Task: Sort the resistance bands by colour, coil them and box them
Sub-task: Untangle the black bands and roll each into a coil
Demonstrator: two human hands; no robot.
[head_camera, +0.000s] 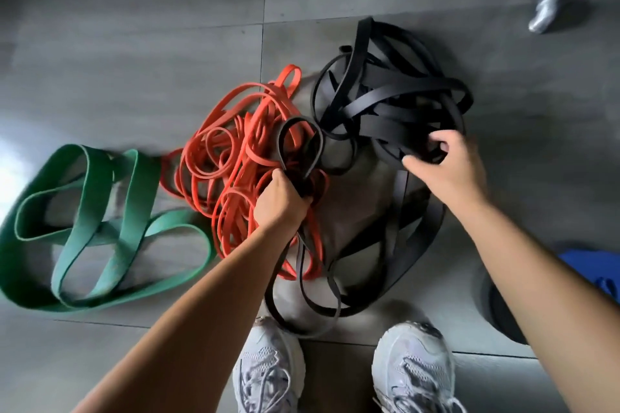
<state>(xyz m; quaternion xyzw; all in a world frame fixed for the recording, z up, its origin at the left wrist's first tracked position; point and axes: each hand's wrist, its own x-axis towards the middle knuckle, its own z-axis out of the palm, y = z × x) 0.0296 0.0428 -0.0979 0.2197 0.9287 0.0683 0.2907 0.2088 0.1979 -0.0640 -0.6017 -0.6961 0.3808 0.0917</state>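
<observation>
On the tiled floor (134, 43), the left hand (280, 199) grips a black band loop (300, 147); the right hand (446, 157) pinches the black band pile (402, 104).

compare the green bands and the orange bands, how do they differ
The green bands are wide; the orange bands are narrow. The green bands are few, in open loops; the orange bands are many, densely tangled. No hand touches the green bands; the left hand, gripping a black band, sits over the orange bands. Both lie uncoiled on the floor.
</observation>
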